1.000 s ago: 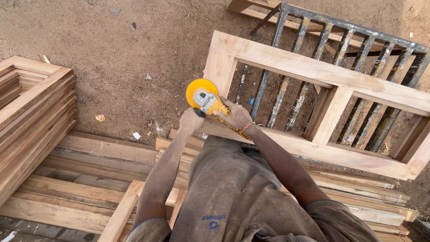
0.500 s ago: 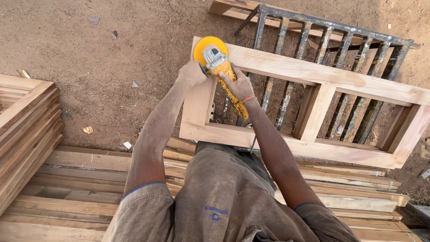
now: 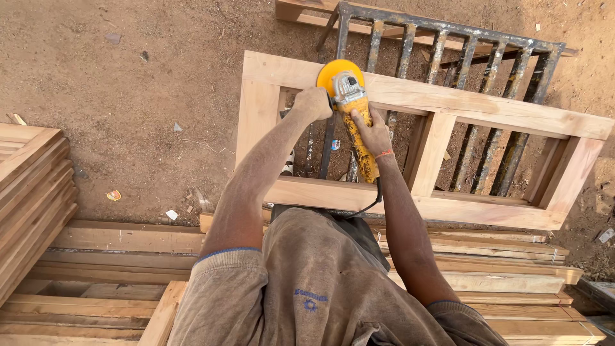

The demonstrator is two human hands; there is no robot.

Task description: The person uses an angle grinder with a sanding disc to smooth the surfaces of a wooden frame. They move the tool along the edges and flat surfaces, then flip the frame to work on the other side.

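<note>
A yellow angle grinder point(image 3: 351, 112) with a round yellow disc guard is held over the far rail of a pale wooden window frame point(image 3: 487, 106). My left hand point(image 3: 314, 102) grips its side handle near the head. Around the grinder's yellow body closes my right hand point(image 3: 373, 134), which wears a red wrist thread. A black power cord runs from the tool's rear toward my body. The frame lies flat on the ground and on stacked planks.
A dark metal grille point(image 3: 448, 45) lies under and beyond the frame. Stacked planks point(image 3: 128, 263) sit below me, and a pile of wooden frames point(image 3: 29, 192) stands at the left. Sandy ground with small litter spreads at the upper left.
Both hands have carried the grinder forward and to the right, from the frame's near-left corner out to its far rail. The view has shifted with them.
</note>
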